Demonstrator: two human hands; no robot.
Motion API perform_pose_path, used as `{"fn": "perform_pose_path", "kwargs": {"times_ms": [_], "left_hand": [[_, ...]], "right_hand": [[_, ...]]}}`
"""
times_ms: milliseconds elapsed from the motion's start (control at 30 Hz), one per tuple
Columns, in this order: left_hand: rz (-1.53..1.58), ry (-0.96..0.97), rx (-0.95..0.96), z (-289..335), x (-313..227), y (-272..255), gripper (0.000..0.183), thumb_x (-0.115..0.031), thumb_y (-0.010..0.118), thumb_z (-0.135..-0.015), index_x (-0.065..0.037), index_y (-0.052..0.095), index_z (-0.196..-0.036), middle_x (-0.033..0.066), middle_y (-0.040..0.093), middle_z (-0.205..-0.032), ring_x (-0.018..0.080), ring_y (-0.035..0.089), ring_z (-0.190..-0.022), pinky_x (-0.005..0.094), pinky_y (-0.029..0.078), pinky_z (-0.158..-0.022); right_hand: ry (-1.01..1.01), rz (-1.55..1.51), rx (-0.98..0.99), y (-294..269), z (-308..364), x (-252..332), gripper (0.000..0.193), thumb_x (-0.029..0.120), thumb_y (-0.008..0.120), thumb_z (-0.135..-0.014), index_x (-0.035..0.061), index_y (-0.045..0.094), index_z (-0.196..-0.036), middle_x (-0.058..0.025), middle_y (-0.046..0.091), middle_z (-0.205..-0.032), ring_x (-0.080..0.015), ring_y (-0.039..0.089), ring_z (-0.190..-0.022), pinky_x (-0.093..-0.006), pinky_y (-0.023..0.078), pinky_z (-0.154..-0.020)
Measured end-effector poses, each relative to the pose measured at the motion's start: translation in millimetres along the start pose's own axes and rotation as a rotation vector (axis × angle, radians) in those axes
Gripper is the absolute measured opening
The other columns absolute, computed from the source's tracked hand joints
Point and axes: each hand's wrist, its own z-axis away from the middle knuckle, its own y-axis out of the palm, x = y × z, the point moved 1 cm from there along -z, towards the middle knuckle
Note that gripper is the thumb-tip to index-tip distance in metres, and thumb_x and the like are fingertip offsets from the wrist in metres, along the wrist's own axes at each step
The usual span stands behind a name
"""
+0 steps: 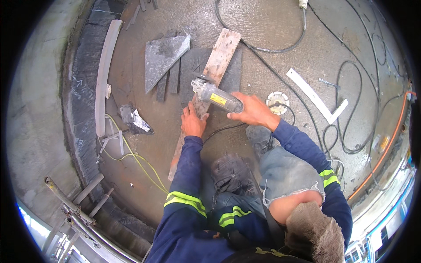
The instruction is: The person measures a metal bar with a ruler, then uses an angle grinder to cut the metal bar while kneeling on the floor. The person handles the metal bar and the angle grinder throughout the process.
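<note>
My right hand (pixel 254 109) is wrapped round the rear body of a grey angle grinder (pixel 221 99). The grinder's head and dark disc (pixel 202 79) lie over a worn wooden plank (pixel 223 50), though I cannot tell whether the disc touches it. Flat on the same plank, fingers stretched and thumb apart, my left hand (pixel 193 120) presses just below the grinder's head. Under the plank is a dark grey stone slab (pixel 231 72). To its left a triangular grey stone piece (pixel 164 59) rests on narrow stone strips (pixel 174 76).
A pale segmented disc (pixel 277 97) and a white L-shaped square (pixel 312 94) lie on the wet floor (pixel 263 65) to the right. Black cables (pixel 289 81) loop across it. A long board (pixel 105 74), yellow-green cord (pixel 139 162) and metal pipes (pixel 72 204) are at left; an orange hose (pixel 386 151) runs right.
</note>
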Motion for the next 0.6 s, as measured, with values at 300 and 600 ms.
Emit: {"fn": "perform_pose_path", "kwargs": {"times_ms": [300, 600], "left_hand": [[0.003, 0.147, -0.136, 5, 5, 3, 0.096, -0.047, 0.087, -0.087, 0.001, 0.047, -0.16, 0.0231, 0.052, -0.155, 0.0409, 0.058, -0.135, 0.0505, 0.05, -0.11], [1.663, -0.302, 0.58, 6, -82, -21, 0.077, -0.063, 0.053, -0.11, -0.004, 0.046, -0.157, 0.0164, 0.058, -0.149, 0.0286, 0.058, -0.134, 0.0445, 0.047, -0.112]], "right_hand": [[0.051, -0.035, 0.001, -8, 1, 12, 0.08, 0.043, 0.083, -0.087, 0.0039, 0.056, -0.152, -0.0317, 0.075, -0.115, -0.0498, 0.073, -0.11, -0.0533, 0.058, -0.097], [-0.005, -0.026, -0.077, 4, 4, -4, 0.079, 0.042, 0.083, -0.085, 0.0025, 0.058, -0.15, -0.0312, 0.076, -0.113, -0.0487, 0.074, -0.107, -0.0539, 0.059, -0.092]]}}
